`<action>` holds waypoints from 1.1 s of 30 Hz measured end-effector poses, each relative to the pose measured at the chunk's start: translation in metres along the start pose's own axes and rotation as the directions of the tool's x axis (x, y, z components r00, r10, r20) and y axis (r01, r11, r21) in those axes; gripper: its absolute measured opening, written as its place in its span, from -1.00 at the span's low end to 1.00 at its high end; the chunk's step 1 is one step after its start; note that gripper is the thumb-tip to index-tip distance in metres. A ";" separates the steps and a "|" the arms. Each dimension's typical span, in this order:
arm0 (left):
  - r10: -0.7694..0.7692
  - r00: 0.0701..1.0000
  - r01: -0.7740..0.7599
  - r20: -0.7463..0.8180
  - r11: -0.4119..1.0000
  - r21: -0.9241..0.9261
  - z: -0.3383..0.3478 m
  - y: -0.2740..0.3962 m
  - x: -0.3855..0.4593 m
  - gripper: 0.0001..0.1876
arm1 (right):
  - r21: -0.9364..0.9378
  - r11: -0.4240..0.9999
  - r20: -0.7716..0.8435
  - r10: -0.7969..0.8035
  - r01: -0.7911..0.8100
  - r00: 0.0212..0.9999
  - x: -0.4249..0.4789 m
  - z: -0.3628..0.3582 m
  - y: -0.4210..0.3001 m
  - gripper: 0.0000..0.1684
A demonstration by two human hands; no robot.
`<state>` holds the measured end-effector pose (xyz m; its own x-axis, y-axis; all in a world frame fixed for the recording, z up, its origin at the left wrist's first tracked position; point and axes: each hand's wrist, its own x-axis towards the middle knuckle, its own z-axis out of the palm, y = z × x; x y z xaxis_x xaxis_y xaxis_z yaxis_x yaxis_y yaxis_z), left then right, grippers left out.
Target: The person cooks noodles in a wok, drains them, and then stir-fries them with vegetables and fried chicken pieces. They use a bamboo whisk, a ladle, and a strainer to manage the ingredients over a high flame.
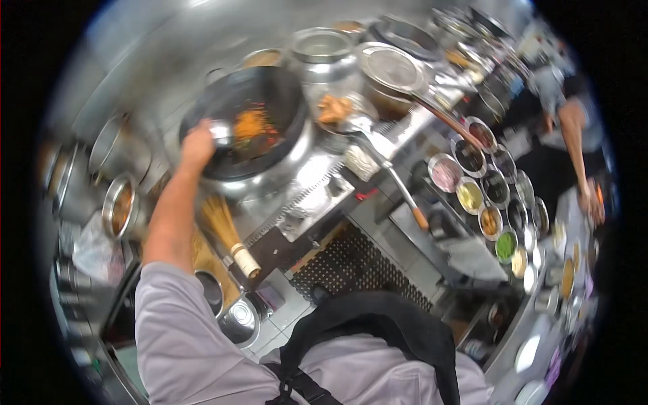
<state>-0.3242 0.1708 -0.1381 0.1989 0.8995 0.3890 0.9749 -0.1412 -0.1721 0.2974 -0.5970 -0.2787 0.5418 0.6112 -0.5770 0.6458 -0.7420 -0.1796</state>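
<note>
My left hand (198,144) is over the left side of a black wok (288,96), closed around a small shiny metal vessel (221,132) whose exact kind I cannot tell. Inside the wok lies an orange powder or paste (251,124) with red and green bits around it. My right hand is out of view. To the right of the wok, a metal ladle (360,123) with a wooden handle end rests by a strainer holding fried pieces (334,109).
A bamboo brush (245,260) lies below the wok. Behind are a metal pot (322,46) and a round mesh strainer (390,66). Ingredient bowls (470,196) stand on the right. At far right, a co-worker's arm (573,131) reaches over a counter.
</note>
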 end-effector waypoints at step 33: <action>0.974 -0.177 0.837 0.142 0.225 -0.499 -0.422 1.022 -0.468 -0.92 | 0.325 0.860 -0.852 0.447 -0.395 0.272 -0.012 -0.188 0.333 -0.59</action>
<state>0.6207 -0.5690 -0.1141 0.8999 -0.2379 -0.3655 0.4359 0.5146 0.7383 0.6073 -0.7998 -0.1822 0.8942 0.0692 0.4422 0.1667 -0.9684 -0.1855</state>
